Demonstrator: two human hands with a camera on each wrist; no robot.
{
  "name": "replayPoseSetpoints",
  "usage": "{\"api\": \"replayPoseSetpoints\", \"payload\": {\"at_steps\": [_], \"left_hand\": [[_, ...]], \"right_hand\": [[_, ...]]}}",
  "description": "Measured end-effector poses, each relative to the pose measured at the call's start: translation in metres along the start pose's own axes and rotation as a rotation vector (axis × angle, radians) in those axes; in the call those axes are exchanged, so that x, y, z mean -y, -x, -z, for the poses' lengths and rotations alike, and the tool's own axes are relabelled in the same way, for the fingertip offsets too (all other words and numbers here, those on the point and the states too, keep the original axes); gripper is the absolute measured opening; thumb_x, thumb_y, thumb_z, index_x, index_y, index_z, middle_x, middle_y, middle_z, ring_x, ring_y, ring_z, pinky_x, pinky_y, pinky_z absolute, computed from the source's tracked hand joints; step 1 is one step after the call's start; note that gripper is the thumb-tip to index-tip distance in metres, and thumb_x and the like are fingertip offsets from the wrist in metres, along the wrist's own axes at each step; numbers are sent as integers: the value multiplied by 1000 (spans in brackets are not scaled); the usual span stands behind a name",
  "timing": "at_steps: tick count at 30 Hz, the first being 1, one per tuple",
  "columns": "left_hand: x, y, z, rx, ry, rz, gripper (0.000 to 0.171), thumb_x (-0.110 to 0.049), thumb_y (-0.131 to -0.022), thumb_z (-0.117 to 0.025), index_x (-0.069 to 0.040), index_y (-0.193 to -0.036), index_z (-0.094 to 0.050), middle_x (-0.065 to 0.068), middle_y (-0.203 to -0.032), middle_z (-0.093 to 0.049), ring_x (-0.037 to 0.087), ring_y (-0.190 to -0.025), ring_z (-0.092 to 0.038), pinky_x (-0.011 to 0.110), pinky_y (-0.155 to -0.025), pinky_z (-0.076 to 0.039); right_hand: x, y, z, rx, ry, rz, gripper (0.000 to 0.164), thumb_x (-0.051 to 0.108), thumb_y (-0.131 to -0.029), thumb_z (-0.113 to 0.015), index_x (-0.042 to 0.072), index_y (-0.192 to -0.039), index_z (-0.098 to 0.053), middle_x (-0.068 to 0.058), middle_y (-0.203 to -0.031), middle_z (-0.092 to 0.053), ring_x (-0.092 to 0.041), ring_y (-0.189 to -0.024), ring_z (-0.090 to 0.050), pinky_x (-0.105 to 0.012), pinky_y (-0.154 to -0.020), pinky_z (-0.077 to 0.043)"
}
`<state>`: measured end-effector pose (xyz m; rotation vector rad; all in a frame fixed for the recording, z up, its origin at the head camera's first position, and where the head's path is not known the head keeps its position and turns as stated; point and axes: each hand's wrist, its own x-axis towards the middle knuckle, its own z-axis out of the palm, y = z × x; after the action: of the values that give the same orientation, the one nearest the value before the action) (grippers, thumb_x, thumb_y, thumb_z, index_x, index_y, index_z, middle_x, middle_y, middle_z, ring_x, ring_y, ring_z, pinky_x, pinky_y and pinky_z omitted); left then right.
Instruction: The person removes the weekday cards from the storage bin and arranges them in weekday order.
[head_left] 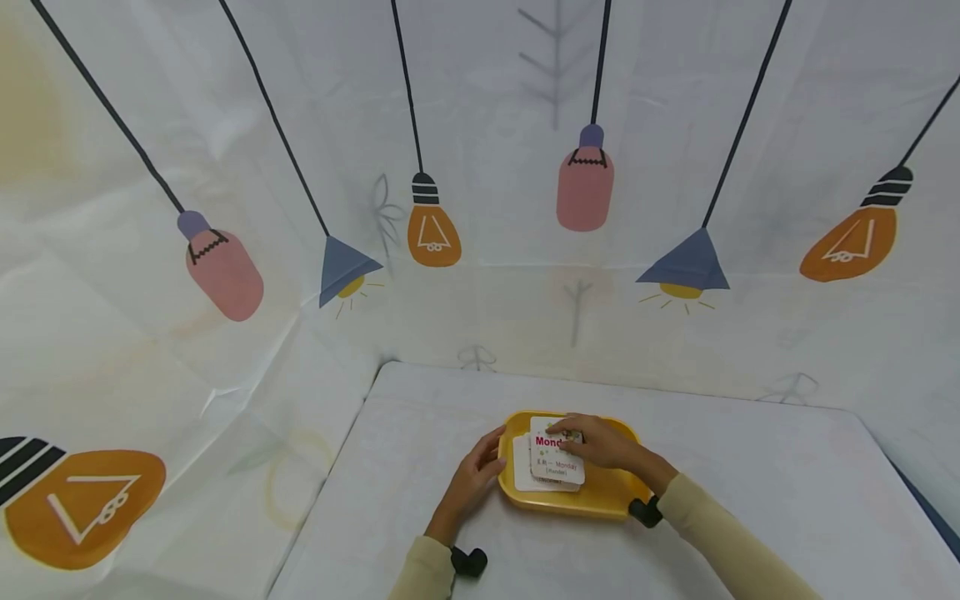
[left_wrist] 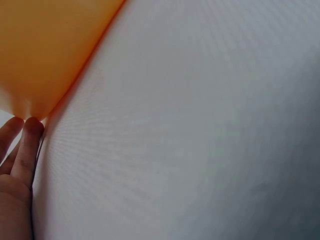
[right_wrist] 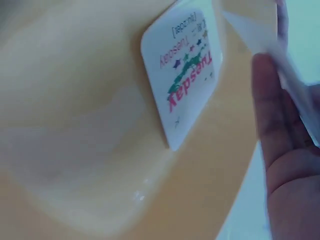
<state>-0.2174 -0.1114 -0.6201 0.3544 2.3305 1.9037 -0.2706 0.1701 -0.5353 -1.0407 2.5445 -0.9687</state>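
A white card printed "Monday" [head_left: 557, 468] is pinched in my right hand [head_left: 606, 443], its thumb and fingers at the card's upper right part. In the right wrist view this card [right_wrist: 260, 36] shows almost edge-on, raised off the tray floor. Beneath it, a white card printed "Tuesday" [right_wrist: 186, 80] lies in the yellow tray [head_left: 611, 493]; from the head it is mostly covered. My left hand [head_left: 474, 473] touches the tray's left side. The left wrist view has its fingertips [left_wrist: 33, 126] against the tray's outer wall, fairly straight.
The tray stands on a white-covered table [head_left: 405, 433]. Behind and to the left hangs a pale cloth [head_left: 495, 308] printed with lamps and bulbs. Black wrist cameras, such as the left one [head_left: 469, 562], stick out from both wrists.
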Motion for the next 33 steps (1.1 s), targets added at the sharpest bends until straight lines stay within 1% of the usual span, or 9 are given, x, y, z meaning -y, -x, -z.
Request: {"api": "replayPoseSetpoints", "payload": {"at_steps": [4, 9, 15, 22, 24, 26, 29, 31, 33], "left_hand": [[1, -1, 0, -1, -1, 8, 52, -24, -101, -57, -27, -151, -43, 9, -147, -53, 29, -135, -53, 42, -111, -45], [2, -1, 0, -4, -15, 7, 52, -25, -101, -57, -28, -151, -43, 8, -147, -53, 29, -134, -54, 39, -111, -46], [1, -1, 0, -1, -29, -11, 52, -19, -102, -55, -24, -153, -41, 11, -150, -51, 31, -135, -53, 30, -110, -46], [3, -1, -2, -7, -37, -21, 54, -11, -103, -52, -13, -154, -37, 20, -152, -46, 39, -136, -50, 33, -110, -46], [2, -1, -2, -8, -48, -14, 53, -13, -103, -52, -15, -154, -38, 18, -152, -47, 37, -135, -51, 34, -109, -47], [2, -1, -1, -8, -44, -16, 53, -15, -103, -53, -19, -154, -39, 16, -151, -48, 35, -135, -53, 33, -109, -48], [-3, 0, 0, -1, -26, -16, 53, -17, -102, -55, -24, -153, -41, 13, -151, -50, 32, -134, -54, 29, -107, -48], [-3, 0, 1, 1, -11, -15, 53, -18, -102, -56, -27, -152, -41, 11, -150, -50, 31, -134, -54, 28, -107, -48], [-2, 0, 2, 2, -9, -8, 53, -19, -102, -56, -27, -152, -41, 10, -150, -50, 30, -134, -54, 28, -107, -48]], "right_hand": [[-2, 8, 0, 13, 10, -38, 36, 27, -96, -66, 18, -131, -66, -4, -129, -65, -12, -103, -57, -31, -92, -53], [-5, 16, 1, 12, -63, -91, 47, 31, -92, -71, 15, -136, -62, -9, -132, -62, -11, -95, -53, -22, -79, -49], [-10, 20, 4, -39, -152, -136, 32, 23, -99, -63, 21, -130, -66, -4, -119, -65, -10, -81, -50, -20, -66, -42], [-11, 23, 9, -102, -214, -125, 31, 20, -104, -52, 17, -132, -64, -12, -130, -64, -13, -89, -58, -20, -78, -53], [-12, 24, 11, -123, -241, -158, 33, 21, -104, -52, 17, -135, -62, -14, -132, -62, -19, -89, -61, -25, -79, -56], [-14, 26, 14, -150, -246, -191, 36, 23, -102, -56, 18, -137, -60, -16, -136, -60, -29, -102, -64, -38, -89, -58], [-17, 30, 19, -186, -244, -255, 42, 25, -97, -64, 20, -139, -59, -17, -143, -56, -37, -113, -58, -47, -92, -55], [-20, 32, 22, -200, -270, -280, 45, 23, -96, -66, 19, -140, -58, -19, -149, -49, -36, -111, -57, -40, -88, -55], [-23, 35, 24, -197, -345, -290, 48, 19, -97, -65, 16, -143, -54, -24, -150, -44, -32, -97, -60, -31, -78, -56]]}}
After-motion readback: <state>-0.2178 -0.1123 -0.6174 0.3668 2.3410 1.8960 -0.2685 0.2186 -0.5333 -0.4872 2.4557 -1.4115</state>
